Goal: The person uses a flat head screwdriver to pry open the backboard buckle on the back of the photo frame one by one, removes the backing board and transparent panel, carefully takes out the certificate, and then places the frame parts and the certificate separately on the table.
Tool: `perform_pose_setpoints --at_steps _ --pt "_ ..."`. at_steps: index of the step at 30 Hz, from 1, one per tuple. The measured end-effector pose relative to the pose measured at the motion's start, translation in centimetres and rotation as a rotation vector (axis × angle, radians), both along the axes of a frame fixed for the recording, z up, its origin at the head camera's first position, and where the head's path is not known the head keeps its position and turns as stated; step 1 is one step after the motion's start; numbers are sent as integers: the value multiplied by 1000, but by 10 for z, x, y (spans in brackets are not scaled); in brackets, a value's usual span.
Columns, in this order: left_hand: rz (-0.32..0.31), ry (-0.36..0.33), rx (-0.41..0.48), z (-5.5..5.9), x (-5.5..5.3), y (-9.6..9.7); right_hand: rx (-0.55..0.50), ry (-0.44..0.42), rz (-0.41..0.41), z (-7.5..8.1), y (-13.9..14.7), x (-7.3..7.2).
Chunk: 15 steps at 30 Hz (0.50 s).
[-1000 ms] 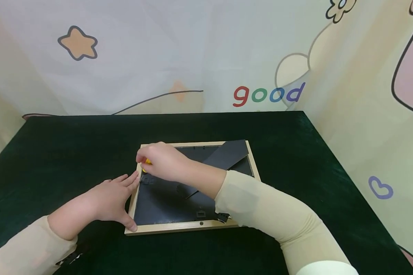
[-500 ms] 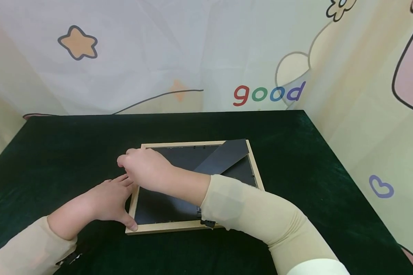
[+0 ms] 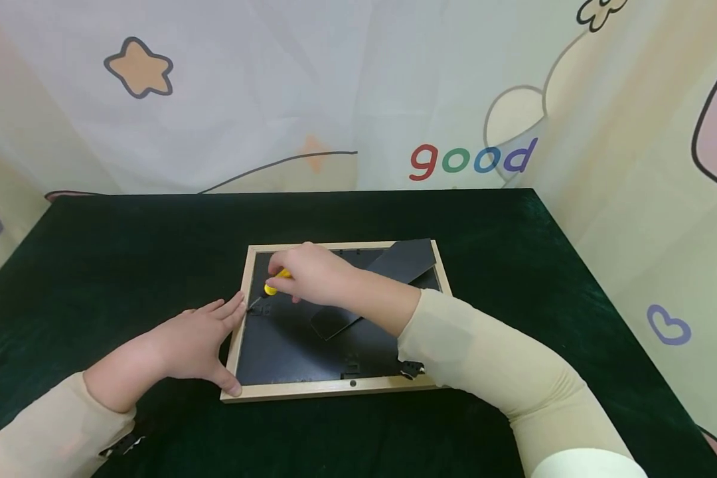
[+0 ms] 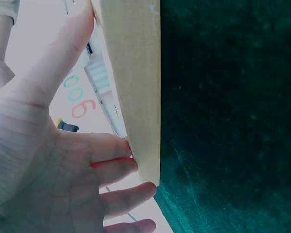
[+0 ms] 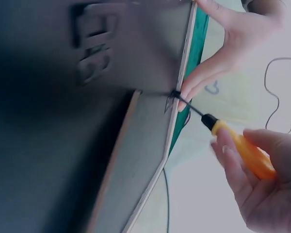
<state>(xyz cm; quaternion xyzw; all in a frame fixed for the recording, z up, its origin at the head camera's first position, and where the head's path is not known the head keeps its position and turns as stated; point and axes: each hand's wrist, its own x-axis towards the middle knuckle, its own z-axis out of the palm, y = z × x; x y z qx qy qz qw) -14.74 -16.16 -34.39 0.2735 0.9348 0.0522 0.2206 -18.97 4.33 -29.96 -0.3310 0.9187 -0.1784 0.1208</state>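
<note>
A picture frame (image 3: 293, 392) with a light wood rim lies back side up, its black backing board (image 3: 299, 355) showing. My left hand (image 3: 194, 345) rests spread along the left rim, thumb by the near corner and fingertips higher up the side. My right hand (image 3: 317, 275) holds a yellow-handled screwdriver (image 5: 250, 153) above the board. The shaft slants down to the inner left edge, where the right wrist view shows its tip at a small dark tab (image 5: 175, 94) close to the left fingertips.
A black stand leg (image 3: 406, 259) runs diagonally over the backing, its middle hidden by the right forearm. A small dark catch (image 3: 351, 369) sits near the front rim. Dark green cloth (image 3: 125, 252) covers the table, with a printed curtain (image 3: 245, 99) behind.
The right hand first swung left over the rim, near the left fingers, then came back right over the board, bringing the screwdriver into sight. The left hand stays on the rim.
</note>
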Motion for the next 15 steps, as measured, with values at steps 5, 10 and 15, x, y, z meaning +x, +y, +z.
perform_pose_setpoints --at_steps 5,10,15 --pt "9 -12 9 3 -1 0 39 -22 -7 -5 13 0" --pt "18 -14 8 3 0 -1 12 -1 -1 -10 10 1" --pt "22 -19 16 2 1 -1 61 99 -11 -9 0 3"
